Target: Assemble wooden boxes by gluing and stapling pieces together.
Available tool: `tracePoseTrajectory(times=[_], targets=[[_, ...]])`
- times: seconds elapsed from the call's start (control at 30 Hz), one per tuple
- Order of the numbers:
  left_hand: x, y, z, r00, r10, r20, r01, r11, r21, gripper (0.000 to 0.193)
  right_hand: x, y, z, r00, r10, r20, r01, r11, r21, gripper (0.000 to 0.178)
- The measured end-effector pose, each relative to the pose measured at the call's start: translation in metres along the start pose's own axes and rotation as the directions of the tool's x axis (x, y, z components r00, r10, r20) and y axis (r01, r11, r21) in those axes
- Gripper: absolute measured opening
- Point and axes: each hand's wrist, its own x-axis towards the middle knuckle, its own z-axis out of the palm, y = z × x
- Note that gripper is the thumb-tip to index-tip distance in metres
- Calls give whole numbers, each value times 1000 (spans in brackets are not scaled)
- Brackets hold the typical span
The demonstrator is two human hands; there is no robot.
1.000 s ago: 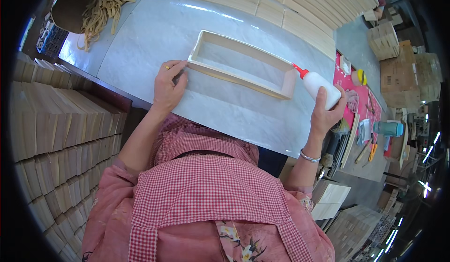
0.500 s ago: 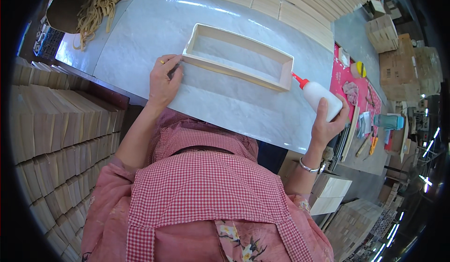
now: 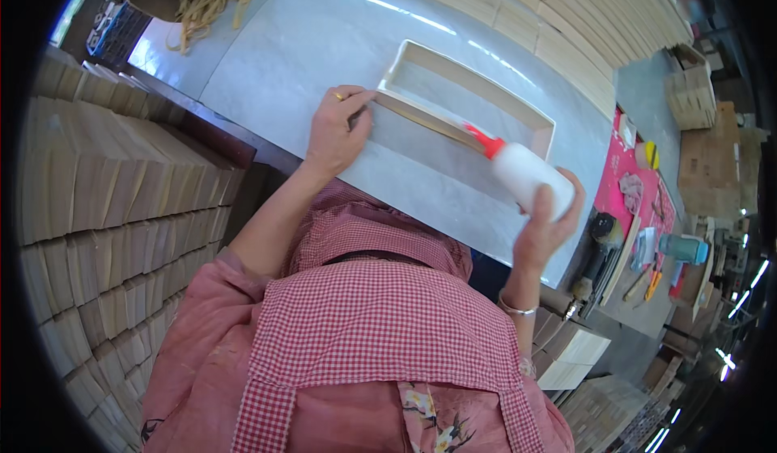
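A shallow rectangular wooden frame (image 3: 421, 114), open through its middle, lies on the grey marbled tabletop (image 3: 283, 72). My left hand (image 3: 336, 136) grips its near left corner between thumb and fingers. In my right hand (image 3: 544, 230) is a white squeeze bottle (image 3: 528, 176) with a red nozzle, tilted so the tip points left. The blurred tip is over the frame's near wall; I cannot tell whether it touches. Whitish material shows along the frame's upper edges.
Thin wooden boards (image 3: 566, 32) lie along the far side. Stacked wood pieces (image 3: 105, 178) rise at left, near a container spilling tan strips (image 3: 214, 0). On the right are a pink sheet (image 3: 619, 161), a teal-lidded jar (image 3: 684, 249), orange-handled tool (image 3: 652, 284) and cardboard boxes (image 3: 712, 161).
The bottle in my right hand has moved left, from the frame's right end to over its near wall. My left hand stays at the corner. The whole view has shifted.
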Motion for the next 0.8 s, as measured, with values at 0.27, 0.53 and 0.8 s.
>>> tracePoseTrajectory(times=[0.27,0.53,0.8], targets=[[1,0,-3,1000,13,9,-14,1000,16,31,0,-5,96,959,-197,204,184,979,82,43],[1,-1,-4,1000,18,24,-18,1000,13,32,4,-9,82,960,-187,207,180,982,50,47],[1,-2,-2,1000,-14,20,14,1000,-8,32,4,-4,25,971,-219,94,230,964,-135,46]])
